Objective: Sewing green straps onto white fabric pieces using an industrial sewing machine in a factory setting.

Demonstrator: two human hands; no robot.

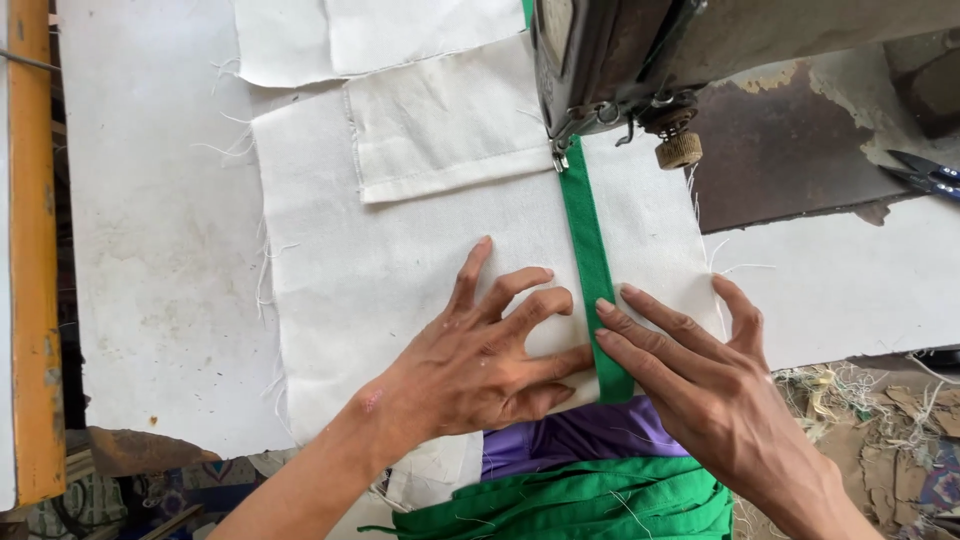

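A white canvas cloth piece (400,260) lies flat on the sewing table. A green fabric strip (588,240) runs down it from the presser foot (561,158) of a dark sewing machine (640,50) to the table's front edge. My left hand (475,360) presses flat on the cloth just left of the strip, fingers spread. My right hand (690,370) lies flat at the strip's right, its fingertips touching the green edge. A smaller white patch (440,130) sits on the cloth behind.
More white cloth pieces (350,35) lie at the back. Scissors (925,175) rest at the far right. A pile of green strip (570,505) sits in my lap over purple cloth. An orange rail (35,250) borders the table's left side. Thread scraps litter the floor at the right.
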